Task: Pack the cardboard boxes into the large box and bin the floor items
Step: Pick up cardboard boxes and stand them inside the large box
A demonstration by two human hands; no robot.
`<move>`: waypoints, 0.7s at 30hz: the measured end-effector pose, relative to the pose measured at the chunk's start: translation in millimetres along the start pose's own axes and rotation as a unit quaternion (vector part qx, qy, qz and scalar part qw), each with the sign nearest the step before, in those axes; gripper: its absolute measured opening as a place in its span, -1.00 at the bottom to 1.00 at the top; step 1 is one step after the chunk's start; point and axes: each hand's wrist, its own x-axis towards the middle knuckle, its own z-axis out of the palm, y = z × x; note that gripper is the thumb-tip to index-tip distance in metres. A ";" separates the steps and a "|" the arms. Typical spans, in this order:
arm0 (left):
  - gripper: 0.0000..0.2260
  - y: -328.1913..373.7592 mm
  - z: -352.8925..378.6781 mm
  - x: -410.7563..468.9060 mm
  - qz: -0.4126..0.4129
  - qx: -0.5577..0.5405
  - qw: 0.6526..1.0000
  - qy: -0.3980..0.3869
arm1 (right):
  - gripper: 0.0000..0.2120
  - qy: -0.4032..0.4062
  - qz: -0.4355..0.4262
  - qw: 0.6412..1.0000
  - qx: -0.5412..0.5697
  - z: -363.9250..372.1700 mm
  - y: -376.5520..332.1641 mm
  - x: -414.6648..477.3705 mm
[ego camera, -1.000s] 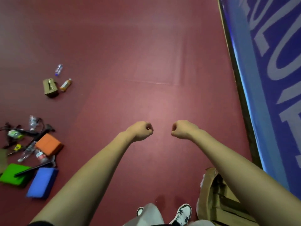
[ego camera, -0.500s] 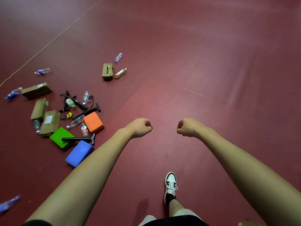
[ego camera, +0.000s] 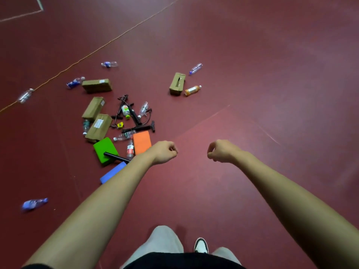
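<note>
Boxes lie scattered on the red floor (ego camera: pixel 252 55) ahead and to the left of the person: two side by side, box one (ego camera: pixel 93 108) and box two (ego camera: pixel 98 127), a third box (ego camera: pixel 96 85) just beyond them, and a fourth box (ego camera: pixel 177 83) well apart to their right. Taking box two as the landmark, a green block (ego camera: pixel 104 149) touches its near end, an orange block (ego camera: pixel 142 142) sits to the right of that, and a blue block (ego camera: pixel 112 172) lies nearer the person, partly hidden by the left forearm. A tangle of black tools (ego camera: pixel 136 121) and small bottles lies just right of box two; an orange bottle (ego camera: pixel 192 90) rests beside the fourth box, and clear bottles are strewn farther out, one (ego camera: pixel 34 204) well to the near left. The left hand (ego camera: pixel 163 152) and right hand (ego camera: pixel 223 151) are both loosely curled into fists, holding nothing, raised above bare floor. The step in hand looks like walking up to the pile, so it would pay to go for the paired boxes first and take one in each hand, stepping clear of the black tools. No large box or bin is in view, so what either holds cannot be told; all four boxes appear closed.
</note>
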 end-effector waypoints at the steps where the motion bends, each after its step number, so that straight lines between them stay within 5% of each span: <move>1: -0.81 -7.3 -10.9 11.2 -0.007 -0.007 1.000 0.007 | -0.76 -0.006 -0.008 1.000 -0.009 -6.9 -8.9 16.8; 21: -0.84 -171.7 -286.7 256.8 -0.106 -0.075 0.989 0.068 | -0.75 -0.019 -0.064 0.996 -0.066 -151.5 -210.0 374.9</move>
